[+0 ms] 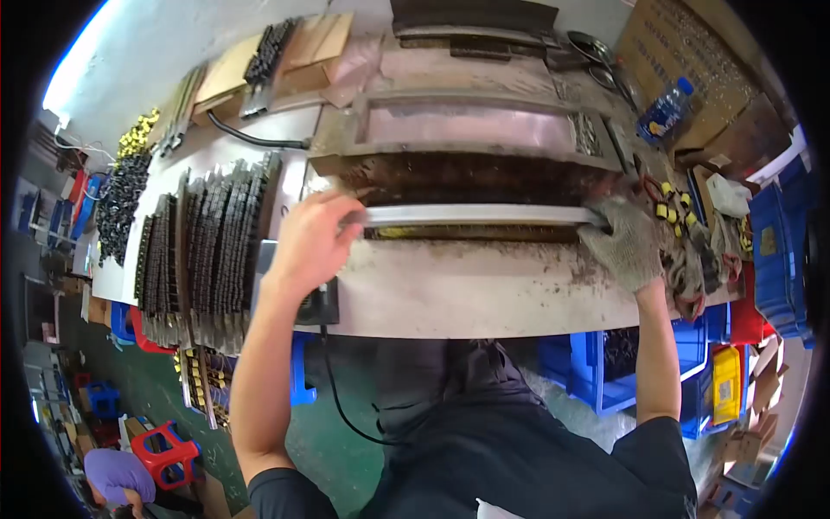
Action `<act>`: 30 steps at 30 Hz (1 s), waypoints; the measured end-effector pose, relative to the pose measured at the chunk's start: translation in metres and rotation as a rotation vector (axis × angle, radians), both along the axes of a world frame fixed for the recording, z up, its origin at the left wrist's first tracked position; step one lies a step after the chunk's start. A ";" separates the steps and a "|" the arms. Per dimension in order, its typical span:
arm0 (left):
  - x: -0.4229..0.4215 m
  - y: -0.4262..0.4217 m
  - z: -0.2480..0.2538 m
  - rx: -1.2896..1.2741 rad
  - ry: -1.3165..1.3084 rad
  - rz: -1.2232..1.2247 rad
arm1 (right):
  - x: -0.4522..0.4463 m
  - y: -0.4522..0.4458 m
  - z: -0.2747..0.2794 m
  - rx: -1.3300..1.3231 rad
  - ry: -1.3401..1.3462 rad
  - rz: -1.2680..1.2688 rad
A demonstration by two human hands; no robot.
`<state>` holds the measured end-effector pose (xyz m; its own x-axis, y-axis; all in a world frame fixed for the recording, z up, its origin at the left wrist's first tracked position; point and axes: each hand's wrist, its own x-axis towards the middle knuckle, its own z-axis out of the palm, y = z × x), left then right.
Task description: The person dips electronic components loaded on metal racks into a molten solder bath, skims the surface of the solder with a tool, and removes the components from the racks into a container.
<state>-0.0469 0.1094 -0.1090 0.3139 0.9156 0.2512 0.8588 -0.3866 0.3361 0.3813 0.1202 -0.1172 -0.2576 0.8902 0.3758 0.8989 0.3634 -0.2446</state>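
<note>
A long silvery metal bar [475,214] spans the space between my two hands, level above the worktable. Its left end is pinched in my bare left hand [320,238], whose fingers are slightly blurred. At the other end, my right hand [624,242], in a grey knitted glove, grips the bar. Just behind it stands a dark brown metal block [484,177] with a raised frame [346,130] on top. Under the bar lies a dark strip with a yellowish line [467,233], partly hidden by the bar.
Rows of dark strips [212,242] lie on the left of the table [432,298]. Black and yellow small parts [125,190] are heaped beyond them. A blue bottle [666,111] stands back right. Blue bins [596,372] sit below the edge. Another person [121,476] is at lower left.
</note>
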 end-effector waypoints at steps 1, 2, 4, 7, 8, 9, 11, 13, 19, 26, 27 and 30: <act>-0.001 0.000 -0.004 0.012 -0.020 -0.003 | 0.001 -0.004 -0.006 -0.013 0.034 0.001; 0.000 0.000 -0.004 -0.010 -0.021 0.005 | 0.002 -0.005 -0.008 -0.022 0.060 0.002; -0.001 0.002 -0.012 0.005 -0.026 -0.007 | 0.002 -0.007 -0.009 -0.049 0.065 -0.004; -0.002 0.001 -0.012 0.007 -0.036 -0.005 | 0.001 -0.004 -0.015 0.059 -0.022 0.047; -0.003 0.000 -0.014 0.002 -0.037 0.004 | -0.001 -0.006 -0.014 0.001 0.005 0.014; -0.005 0.000 -0.017 0.022 -0.047 -0.007 | -0.003 -0.007 -0.013 -0.055 0.029 -0.019; -0.007 -0.002 -0.020 0.044 -0.055 -0.004 | -0.002 -0.009 -0.011 -0.057 0.011 -0.013; -0.008 -0.004 -0.020 0.073 -0.055 0.005 | -0.003 -0.009 -0.010 -0.051 0.003 0.000; -0.011 -0.022 -0.002 0.222 -0.147 0.090 | -0.013 -0.030 0.016 -0.043 -0.090 -0.144; -0.037 -0.091 0.045 0.668 -0.596 0.269 | -0.034 -0.031 0.042 0.020 0.290 -0.031; -0.039 -0.105 0.046 0.693 -0.662 0.300 | -0.041 -0.026 0.043 0.015 0.417 0.048; -0.038 -0.139 0.045 0.852 -0.834 0.315 | -0.117 -0.046 0.077 0.033 0.256 0.101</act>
<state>-0.0847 -0.0296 -0.0641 -0.4332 0.3683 0.8226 0.5980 -0.5654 0.5681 0.2645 0.0742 -0.0404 -0.2373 0.8508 0.4689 0.7681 0.4599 -0.4456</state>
